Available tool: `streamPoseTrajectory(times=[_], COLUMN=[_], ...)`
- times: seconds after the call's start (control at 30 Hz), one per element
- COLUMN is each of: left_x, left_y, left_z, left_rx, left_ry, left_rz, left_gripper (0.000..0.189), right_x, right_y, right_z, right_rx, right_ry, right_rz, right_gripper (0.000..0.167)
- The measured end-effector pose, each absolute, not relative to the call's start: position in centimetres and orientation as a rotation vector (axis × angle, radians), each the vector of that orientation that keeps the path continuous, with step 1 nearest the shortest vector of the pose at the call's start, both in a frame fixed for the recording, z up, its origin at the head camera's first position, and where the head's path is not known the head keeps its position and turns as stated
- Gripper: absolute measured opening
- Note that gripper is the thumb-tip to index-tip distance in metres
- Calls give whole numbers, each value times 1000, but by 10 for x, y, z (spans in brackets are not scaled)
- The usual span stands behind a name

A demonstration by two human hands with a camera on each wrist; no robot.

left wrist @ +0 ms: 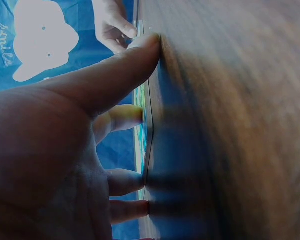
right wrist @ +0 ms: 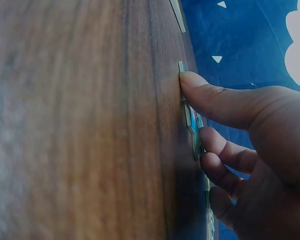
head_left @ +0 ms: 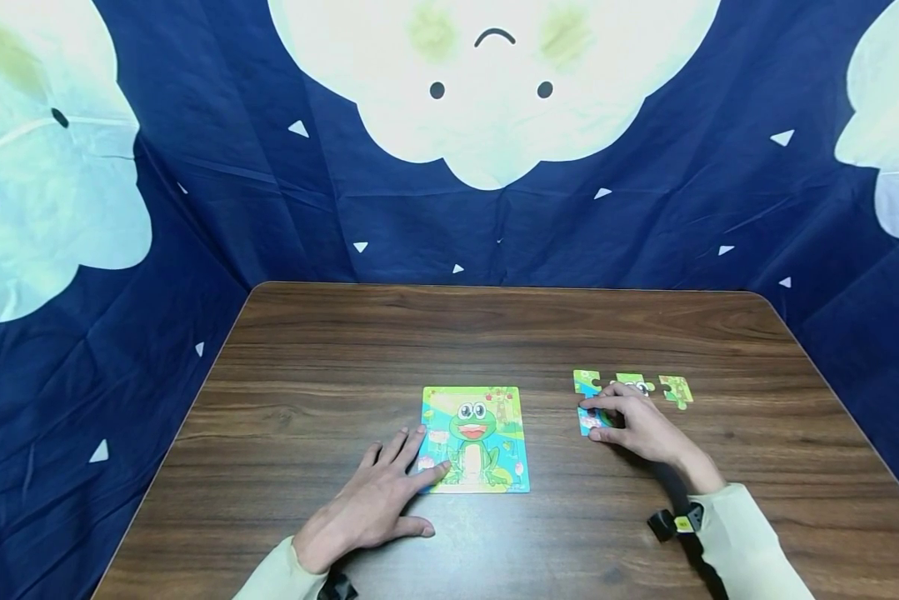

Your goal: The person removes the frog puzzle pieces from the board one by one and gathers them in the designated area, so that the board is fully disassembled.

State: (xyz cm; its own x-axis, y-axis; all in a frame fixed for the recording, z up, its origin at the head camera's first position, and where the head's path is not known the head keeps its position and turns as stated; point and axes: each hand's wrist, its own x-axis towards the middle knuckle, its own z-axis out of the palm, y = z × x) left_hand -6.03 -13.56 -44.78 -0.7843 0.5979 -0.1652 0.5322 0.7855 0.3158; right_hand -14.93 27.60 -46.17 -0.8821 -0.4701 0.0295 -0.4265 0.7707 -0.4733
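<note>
A square frog puzzle board (head_left: pixel 486 450) lies flat on the table, its picture facing up. My left hand (head_left: pixel 377 496) rests spread at the board's left edge, fingertips on its edge and lower left corner. The left thumb (left wrist: pixel 125 67) touches the wood below the board. To the right, my right hand (head_left: pixel 640 421) bends thumb and fingers over a blue puzzle piece (head_left: pixel 588 422), pinching it at the table surface. Its thumb (right wrist: pixel 205 90) presses near one end of the piece. Part of that piece is hidden under the fingers.
Beyond the right hand lie more jigsaw pieces: a green and blue one (head_left: pixel 586 379), one with the frog's eyes (head_left: pixel 631 380), and a green one (head_left: pixel 676 388) at the far right. The wooden table (head_left: pixel 307 375) meets a blue cloud-print cloth (head_left: pixel 419 217) behind.
</note>
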Motion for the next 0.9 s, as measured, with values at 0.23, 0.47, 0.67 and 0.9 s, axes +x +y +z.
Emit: streamPoseTrajectory(times=[0.23,0.47,0.67,0.9], left_x=[-60,-60,-60,-60], left_y=[-135,-135,-135,-135], left_z=[-447,-446,-447,-446], left_rx=[864,866,872,855], left_ry=[2711,2713,2728,2713], left_rz=[372,368,376,377], left_gripper=[73,72,72,72], right_x=[-150,-151,-152,-155], right_y=[275,277,275,264], right_z=[-460,-457,-448,-440], right_rx=[-719,-726,-708,-701], right_ry=[2874,2880,2876,2853], right_rz=[-717,-746,-810,-871], right_gripper=[42,43,39,37])
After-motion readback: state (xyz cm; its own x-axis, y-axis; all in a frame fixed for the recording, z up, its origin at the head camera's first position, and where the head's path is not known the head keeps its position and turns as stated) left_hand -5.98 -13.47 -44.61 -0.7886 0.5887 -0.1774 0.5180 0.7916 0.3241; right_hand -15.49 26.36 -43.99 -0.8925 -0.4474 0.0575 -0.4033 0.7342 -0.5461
